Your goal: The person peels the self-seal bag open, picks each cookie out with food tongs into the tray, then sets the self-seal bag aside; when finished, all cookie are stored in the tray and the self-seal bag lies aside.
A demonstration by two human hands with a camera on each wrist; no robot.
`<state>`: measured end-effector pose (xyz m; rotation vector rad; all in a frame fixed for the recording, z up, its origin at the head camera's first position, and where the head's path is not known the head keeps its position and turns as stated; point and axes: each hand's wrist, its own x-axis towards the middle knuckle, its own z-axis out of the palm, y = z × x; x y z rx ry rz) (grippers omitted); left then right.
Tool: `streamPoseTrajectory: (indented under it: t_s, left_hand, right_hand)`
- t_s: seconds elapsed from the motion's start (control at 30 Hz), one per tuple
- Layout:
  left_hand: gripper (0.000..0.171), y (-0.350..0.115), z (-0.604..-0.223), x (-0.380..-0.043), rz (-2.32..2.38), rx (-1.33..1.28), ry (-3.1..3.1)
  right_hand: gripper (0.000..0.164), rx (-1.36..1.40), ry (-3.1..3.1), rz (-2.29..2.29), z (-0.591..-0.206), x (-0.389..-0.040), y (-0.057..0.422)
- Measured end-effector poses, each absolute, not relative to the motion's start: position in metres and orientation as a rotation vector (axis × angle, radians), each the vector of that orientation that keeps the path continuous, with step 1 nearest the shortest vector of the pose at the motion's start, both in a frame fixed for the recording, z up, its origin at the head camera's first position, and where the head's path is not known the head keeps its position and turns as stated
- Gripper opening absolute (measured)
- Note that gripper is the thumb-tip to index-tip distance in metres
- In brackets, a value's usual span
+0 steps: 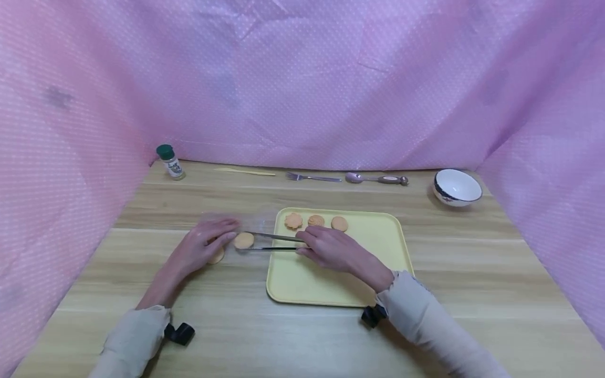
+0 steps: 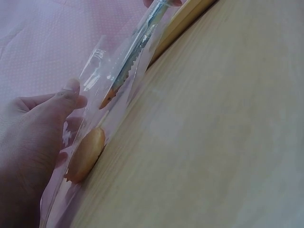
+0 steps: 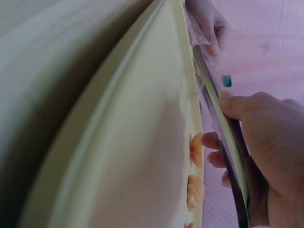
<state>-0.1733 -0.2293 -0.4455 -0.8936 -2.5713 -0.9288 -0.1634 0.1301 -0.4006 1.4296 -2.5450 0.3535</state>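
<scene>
"Head view, work area: state the condition of the right hand (image 1: 333,247)."

"Record a narrow grip around long, slim metal tongs (image 1: 279,238), reaching past the rim of the pale yellow rectangular tray (image 1: 300,286) into the clear, thin plastic bag (image 2: 92,66)."

"Left hand (image 1: 200,244)?"

"Pinching the film, beside the tong tips. Holding nothing else, as far as visible."

"Locate the contents."

"Mark one tan, flat, round biscuit (image 1: 243,240) between the tong arms near the tips, within the bag. Cannot tell how firmly squeezed. Mark a second tan round biscuit (image 1: 217,256), partly hidden by the left hand, inside the same bag per the left wrist view. Count three more along the tray's far side: a tan flower-shaped biscuit (image 1: 293,220), a tan ridged biscuit (image 1: 316,221) and a plain tan disc biscuit (image 1: 339,223)."

"List the hazards."

"Judge likeliest: snagging or tearing of film, from the toothed tips. Next, chipping of the biscuit from too hard a squeeze, or an early drop from too light a one. Also possible: collapse of the bag around the tongs, from a loosened left pinch. Lesser: nudging the ridged biscuit, from right-hand knuckles close beside it."
</scene>
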Motion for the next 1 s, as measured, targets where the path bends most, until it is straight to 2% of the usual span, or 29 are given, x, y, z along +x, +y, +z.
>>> streamPoseTrajectory:
  t_s: [0.5,1.0]
  left_hand:
    - [0.031,-0.23,-0.443,-0.174,-0.923,-0.882,-2.574]
    - [0.032,-0.23,-0.443,-0.173,-0.932,-0.887,-2.57]
  right_hand:
    - [0.032,1.31,-2.631,0.363,-0.398,-0.154,0.154]
    - [0.029,1.24,-2.549,0.448,-0.402,-0.142,0.189]
